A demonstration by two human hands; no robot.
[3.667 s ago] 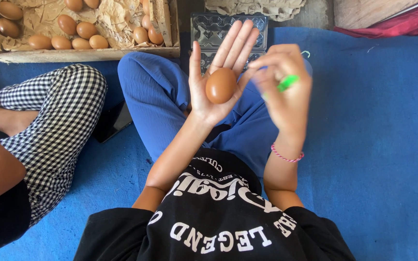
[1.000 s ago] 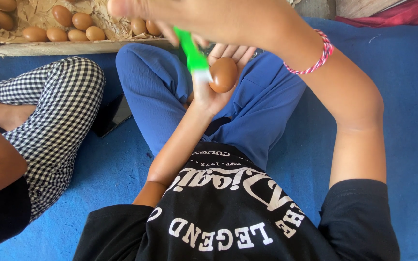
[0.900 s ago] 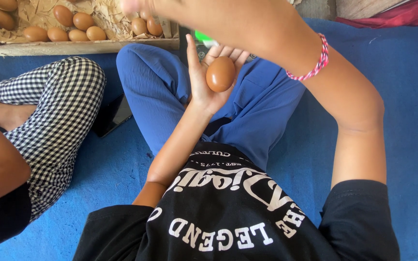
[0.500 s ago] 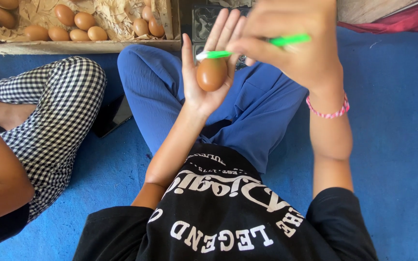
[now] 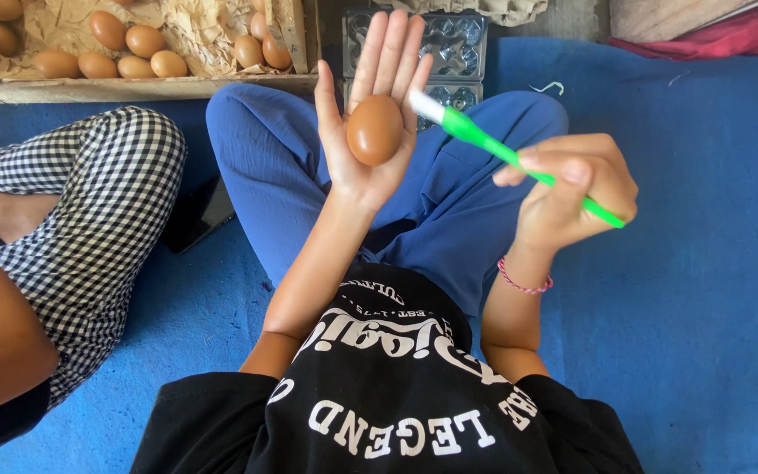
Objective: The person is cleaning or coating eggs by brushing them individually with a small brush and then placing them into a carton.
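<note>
**Head view: egg on open palm, brush poised beside it**

Head view: an egg [image 5: 375, 130] is cradled in the left hand [image 5: 370, 123], palm up, fingers spread and pointing away from the body. The egg's long axis is seen running along the palm, toward the fingertips. The right hand [image 5: 572, 189] is pinched around a green brush [image 5: 519, 162], held like a pen; its white tip is aimed up and left, just beside the egg's right side, touching or nearly so — contact cannot be judged. So the egg lies to the left of the brush hand, above the blue trousers [image 5: 449, 202].

At the far edge of the blue mat [image 5: 704, 263], a wooden crate [image 5: 142, 86] is seen with brown eggs on paper packing. Next to it a clear egg tray [image 5: 454, 53] is laid, its visible cups apparently empty. At the left, another person's checked trouser leg [image 5: 89, 219] is in view.
</note>
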